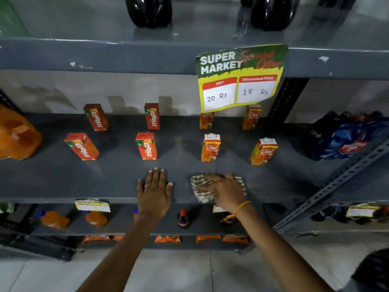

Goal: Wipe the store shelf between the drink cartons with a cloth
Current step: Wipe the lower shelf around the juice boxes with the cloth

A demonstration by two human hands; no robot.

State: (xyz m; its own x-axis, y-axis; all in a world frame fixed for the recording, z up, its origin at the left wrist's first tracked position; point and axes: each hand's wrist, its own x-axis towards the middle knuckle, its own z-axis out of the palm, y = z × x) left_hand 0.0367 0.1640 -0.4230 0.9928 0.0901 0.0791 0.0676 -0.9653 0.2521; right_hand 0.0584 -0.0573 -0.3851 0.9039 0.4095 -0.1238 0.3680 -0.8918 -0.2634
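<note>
Grey metal racking fills the head view, and its middle shelf (52, 175) carries eight small drink cartons in two rows. Toward the left end stand four red Maaza cartons (146, 146), two near the back edge and two nearer the front; toward the right end stand four orange Real cartons (210, 147), spaced the same way, all apart from one another. A price card (241, 75) reading "Super Market", 20 Rs and 18 Rs hangs from the front lip of the shelf above, covering the tops of the back Real cartons.

The left hand (154, 191) lies flat on the shelf near the front edge, palm down, fingers (156, 175) straight and a little spread, holding nothing; a ring shows on one finger. The right hand (224, 191) presses a checked cloth (201, 186) against the shelf just inside the front edge, in front of the nearer Real cartons, fingers laid over the bunched fabric. An orange thread band (237, 210) circles that wrist.

At the left end of the shelf sits an orange pack (16, 135); a blue-wrapped bottle pack (345, 135) sits on the neighbouring rack to the right. Dark bottles (148, 11) stand on the top shelf, and orange bottles (54, 219) on the one below.
</note>
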